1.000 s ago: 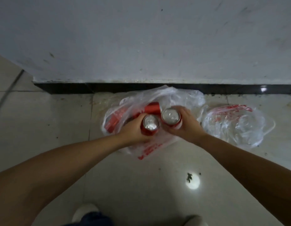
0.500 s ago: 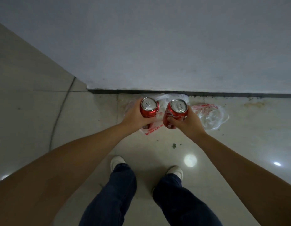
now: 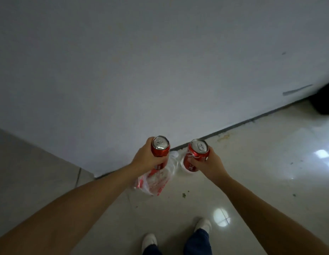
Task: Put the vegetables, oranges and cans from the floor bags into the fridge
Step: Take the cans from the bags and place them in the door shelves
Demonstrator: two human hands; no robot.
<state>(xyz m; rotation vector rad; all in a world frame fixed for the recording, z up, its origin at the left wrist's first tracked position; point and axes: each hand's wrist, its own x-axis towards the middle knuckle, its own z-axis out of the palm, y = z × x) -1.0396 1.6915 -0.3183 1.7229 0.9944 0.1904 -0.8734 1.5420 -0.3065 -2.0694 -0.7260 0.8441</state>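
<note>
Bare wall (image 3: 160, 70) close ahead; open tiled floor (image 3: 261, 162) rightward; plastic bag (image 3: 154, 183) underfoot

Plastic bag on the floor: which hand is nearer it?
Left. The left hand hangs directly above the plastic bag; the right hand is off to its right.

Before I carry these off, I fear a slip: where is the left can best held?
Grip the left can round its red wall from the side, as the left hand does: it stands upright, its sloped silver top offering little purchase.
</note>
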